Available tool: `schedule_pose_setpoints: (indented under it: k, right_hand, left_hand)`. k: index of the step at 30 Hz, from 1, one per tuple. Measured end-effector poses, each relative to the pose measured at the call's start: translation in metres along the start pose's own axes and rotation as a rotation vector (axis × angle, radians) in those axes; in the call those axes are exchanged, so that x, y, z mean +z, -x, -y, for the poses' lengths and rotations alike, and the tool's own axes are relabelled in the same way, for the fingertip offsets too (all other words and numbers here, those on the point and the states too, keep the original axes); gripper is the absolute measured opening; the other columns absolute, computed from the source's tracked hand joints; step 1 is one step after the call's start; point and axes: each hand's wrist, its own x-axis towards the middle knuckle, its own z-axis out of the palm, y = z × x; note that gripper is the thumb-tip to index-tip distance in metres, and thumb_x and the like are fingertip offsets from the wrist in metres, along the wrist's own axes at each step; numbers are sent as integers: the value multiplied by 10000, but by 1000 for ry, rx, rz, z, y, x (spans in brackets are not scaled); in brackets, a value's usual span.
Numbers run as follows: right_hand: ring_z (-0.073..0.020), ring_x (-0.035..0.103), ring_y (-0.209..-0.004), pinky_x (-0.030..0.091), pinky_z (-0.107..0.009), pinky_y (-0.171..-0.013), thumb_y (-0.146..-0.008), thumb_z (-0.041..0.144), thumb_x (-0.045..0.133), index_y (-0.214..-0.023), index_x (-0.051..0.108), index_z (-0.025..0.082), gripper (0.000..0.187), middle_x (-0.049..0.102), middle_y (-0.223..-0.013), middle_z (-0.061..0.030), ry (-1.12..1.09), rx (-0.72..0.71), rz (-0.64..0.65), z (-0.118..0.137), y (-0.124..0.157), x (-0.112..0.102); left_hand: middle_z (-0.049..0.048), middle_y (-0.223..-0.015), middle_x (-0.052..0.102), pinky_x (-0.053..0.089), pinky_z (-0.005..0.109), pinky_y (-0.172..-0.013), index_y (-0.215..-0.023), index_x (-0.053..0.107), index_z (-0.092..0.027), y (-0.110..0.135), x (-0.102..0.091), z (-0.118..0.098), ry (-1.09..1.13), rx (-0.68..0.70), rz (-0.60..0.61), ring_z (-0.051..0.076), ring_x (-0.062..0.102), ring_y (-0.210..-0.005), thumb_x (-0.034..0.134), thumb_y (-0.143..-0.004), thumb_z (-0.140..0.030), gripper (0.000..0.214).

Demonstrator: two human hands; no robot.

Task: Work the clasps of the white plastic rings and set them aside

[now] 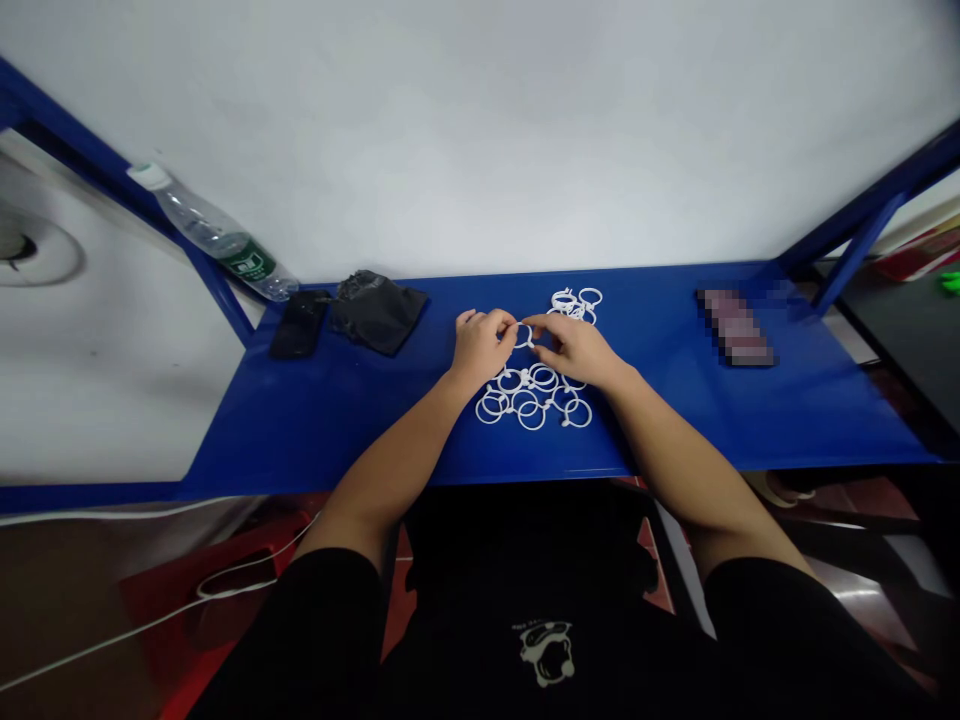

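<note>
Between my hands is a white ring [523, 336] with a small knob, like a curtain ring. My left hand [482, 345] pinches its left side with thumb and forefinger. On the other side, the fingers of my right hand [576, 346] close on the ring's right edge, near the knob. Just below my hands, several similar white rings [532, 408] lie spread and partly overlapping on the blue tabletop [367, 420]. Beyond my right hand sits a smaller heap of white rings [564, 299], partly hidden by that hand.
At the left are a black phone [298, 324], a dark drawstring pouch [379, 312] and a clear bottle [217, 235] leaning against the blue frame. A blurred pinkish object [736, 326] lies at the right. A white wall [480, 140] rises behind the table.
</note>
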Motion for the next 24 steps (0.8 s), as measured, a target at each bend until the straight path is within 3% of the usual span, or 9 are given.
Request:
schedule_pose_setpoints:
  k: [5,9,13,16,24]
  right_hand:
    - [-198,668,-792,528,-368,-784,-1046,335,554,-1364,738,212,387,794,-1042,-76,-19,-42,9,2,0,1]
    - [-170,642,-697,523,-347,-725,-1043,409,586,-1439,683,204,456,803,-1092,-76,-59,31,-15,4,0,1]
    - [-214,697,-802,542,-367,-776,-1099,494,512,-1344,713,202,431,810,-1063,-93,-52,55,-40,7,-2,3]
    - [-245,727,-913,558,-391,-844,-1130,487,426,-1272,726,208,434,811,-1078,-108,-64,23,-53,8,-2,5]
    - [-256,741,-907,550,-386,-826,-1092,368,444,-1239,724,196,360,810,-1049,-103,-58,68,-127,6,0,0]
  left_hand:
    - [-11,-850,777,451,495,-1184,-1071,750,-269,0,4,2,31,57,13,229,761,-960,644,-1039,-180,142]
    - [10,-886,797,466,513,-1166,-1088,741,-258,1,7,4,32,78,-31,243,769,-975,613,-1048,-178,156]
    - [-17,-778,744,486,488,-1141,-1049,706,-251,1,7,4,54,112,-62,218,754,-877,626,-1055,-207,91]
    - [-33,-758,712,489,468,-1143,-1008,672,-246,1,6,4,61,145,-75,194,730,-828,659,-1050,-255,45]
    - [-16,-761,683,502,441,-1121,-827,569,-245,2,1,3,92,258,-53,190,690,-815,580,-1103,-348,294]
